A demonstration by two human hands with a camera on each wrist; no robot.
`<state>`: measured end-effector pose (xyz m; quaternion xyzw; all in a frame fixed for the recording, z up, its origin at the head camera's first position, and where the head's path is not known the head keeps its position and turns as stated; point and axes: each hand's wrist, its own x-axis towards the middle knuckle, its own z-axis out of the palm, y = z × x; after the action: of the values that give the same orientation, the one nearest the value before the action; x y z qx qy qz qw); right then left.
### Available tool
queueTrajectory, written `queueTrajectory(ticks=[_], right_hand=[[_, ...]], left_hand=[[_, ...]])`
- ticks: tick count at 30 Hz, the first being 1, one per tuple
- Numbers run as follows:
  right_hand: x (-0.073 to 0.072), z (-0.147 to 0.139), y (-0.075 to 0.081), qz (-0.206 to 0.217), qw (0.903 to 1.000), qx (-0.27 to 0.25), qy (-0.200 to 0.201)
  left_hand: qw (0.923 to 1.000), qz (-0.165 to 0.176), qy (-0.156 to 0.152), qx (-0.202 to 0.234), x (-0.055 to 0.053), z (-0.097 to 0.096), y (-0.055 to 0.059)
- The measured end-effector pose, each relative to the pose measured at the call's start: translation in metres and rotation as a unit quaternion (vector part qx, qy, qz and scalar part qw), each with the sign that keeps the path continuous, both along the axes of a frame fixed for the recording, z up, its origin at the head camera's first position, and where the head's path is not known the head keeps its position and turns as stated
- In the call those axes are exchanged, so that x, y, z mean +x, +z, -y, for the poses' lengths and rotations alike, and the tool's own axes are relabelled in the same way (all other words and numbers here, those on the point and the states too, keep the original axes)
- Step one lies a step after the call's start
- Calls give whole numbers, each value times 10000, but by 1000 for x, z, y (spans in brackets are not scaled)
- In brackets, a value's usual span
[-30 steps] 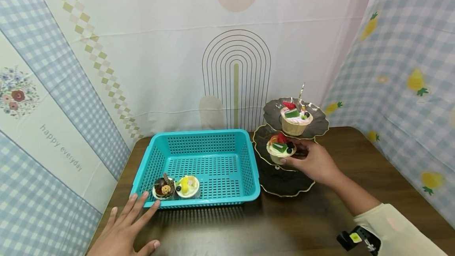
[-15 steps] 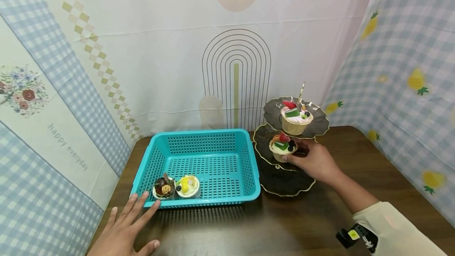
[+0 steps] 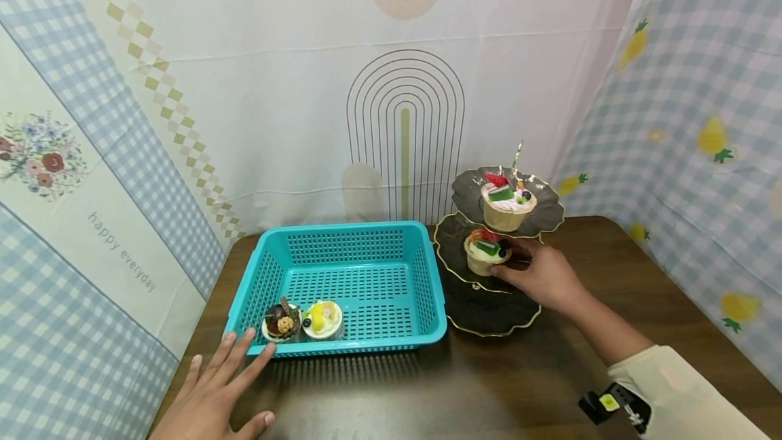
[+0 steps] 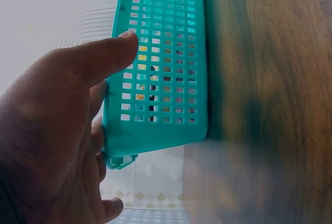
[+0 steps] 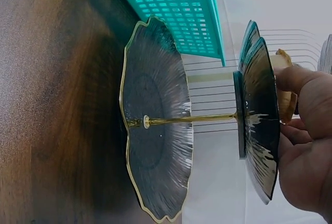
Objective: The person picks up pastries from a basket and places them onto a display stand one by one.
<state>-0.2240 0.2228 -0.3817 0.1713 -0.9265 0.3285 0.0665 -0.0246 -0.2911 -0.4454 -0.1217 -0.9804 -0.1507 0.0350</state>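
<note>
My right hand (image 3: 546,276) pinches a cream tart (image 3: 484,261) topped with red fruit, a green slice and dark berries, at the middle tier of a dark, gold-rimmed cake stand (image 3: 449,250). In the right wrist view, part of the tart's shell (image 5: 285,105) shows behind the middle plate. Another tart (image 3: 507,214) sits on the top tier. My left hand (image 3: 214,392) has its fingers spread at the near left corner of a turquoise basket (image 3: 430,277); in the left wrist view the thumb lies over the basket's side.
Inside the basket, a chocolate-topped cup dessert (image 3: 282,323) and a yellow-topped one (image 3: 322,321) stand side by side in the near left corner. The stand's bottom plate (image 3: 489,314) rests on the brown wooden table (image 3: 391,399). Patterned cloths hang behind and at both sides.
My right hand has shifted slightly right with the tart, bringing it a little further over the middle tier. The left hand and the basket have stayed in place.
</note>
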Motion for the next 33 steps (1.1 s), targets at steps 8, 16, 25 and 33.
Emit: queueTrajectory(ticks=[8,16,25,33], right_hand=[[10,-1,5,-46,9995,124,-297],[27,4,12,-890,9906,710,-760],[45,22,10,-1925,9784,515,-545],[51,44,11,-1978,9753,379,904]], left_hand=[[9997,-203,-35,-90,-2,0,-2],[9996,-221,-34,-195,-3,-1,0],[9997,-153,-42,-161,-3,-2,1],[9999,-127,-7,-97,-2,0,-1]])
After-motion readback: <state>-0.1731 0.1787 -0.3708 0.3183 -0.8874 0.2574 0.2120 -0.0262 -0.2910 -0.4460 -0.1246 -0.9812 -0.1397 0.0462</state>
